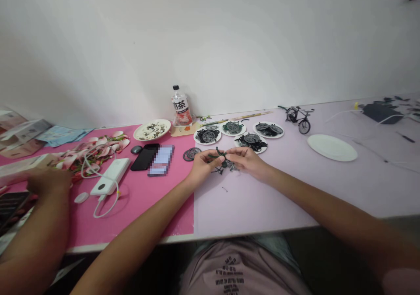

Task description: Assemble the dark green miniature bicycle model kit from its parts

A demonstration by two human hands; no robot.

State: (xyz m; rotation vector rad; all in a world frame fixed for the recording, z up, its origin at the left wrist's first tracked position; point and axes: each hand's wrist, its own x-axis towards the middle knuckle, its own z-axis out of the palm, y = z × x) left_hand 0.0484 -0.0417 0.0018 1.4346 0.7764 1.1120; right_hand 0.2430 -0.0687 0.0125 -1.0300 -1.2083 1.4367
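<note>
My left hand (204, 167) and my right hand (250, 160) meet over the table, fingers pinched around small dark green plastic parts (224, 158) between them. The fine shape of these parts is too small to tell. Below the fingertips are a few more small dark pieces (219, 170). Nearer me, a tiny thin pin (225, 189) lies on the pale tabletop. Two grey spoked wheels (191, 154) rest just behind my left hand. Beyond my hands, several white plates hold black parts and wheels, one of them (252, 142) right behind my right hand.
An assembled miniature bicycle (298, 117) stands at the back right, near a bare white plate (332, 147). Phones (145, 157), a power bank (110, 177) with cable, a bottle (181, 109) and pink flowers (95, 152) lie left. Another person's arm (42, 216) reaches in at far left.
</note>
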